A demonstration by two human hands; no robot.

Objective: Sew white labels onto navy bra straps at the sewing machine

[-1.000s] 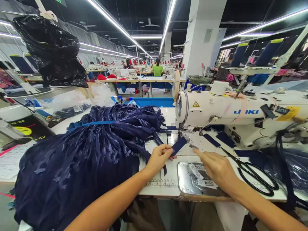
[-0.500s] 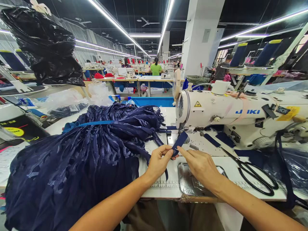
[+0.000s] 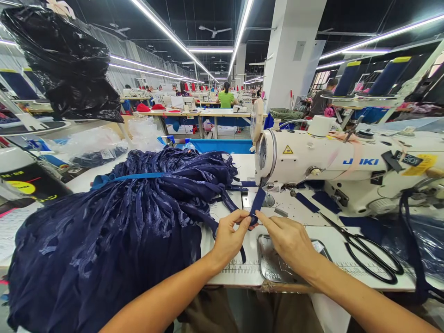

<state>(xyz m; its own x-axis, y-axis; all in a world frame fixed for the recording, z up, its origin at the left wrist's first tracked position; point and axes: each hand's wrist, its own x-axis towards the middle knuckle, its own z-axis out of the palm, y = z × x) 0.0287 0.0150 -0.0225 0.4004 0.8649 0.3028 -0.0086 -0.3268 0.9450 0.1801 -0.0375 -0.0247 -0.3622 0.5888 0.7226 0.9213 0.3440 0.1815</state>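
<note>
"What is nearest you?"
"A ruler scale (image 3: pixel 239 268) along the table edge, its numbers too small for me to read. Black-handled scissors (image 3: pixel 376 260) lie to my right."

"Your hands?"
"My left hand (image 3: pixel 229 237) pinches a navy strip (image 3: pixel 257 201) between thumb and fingers. My right hand (image 3: pixel 290 239) rests its forefinger against it; whether that thumb grips too, I cannot tell."

"Where is the strip?"
"Between my hands, just before the needle end of a white sewing machine (image 3: pixel 301 150). A navy fabric heap (image 3: pixel 121 231) fills my left."

"Any writing?"
"Blue letters on the machine read JUKI, the second partly hidden. Its yellow sticker (image 3: pixel 422 165) is illegible."

"Beyond?"
"A person in a green top (image 3: pixel 226 99), among worktables."
</note>
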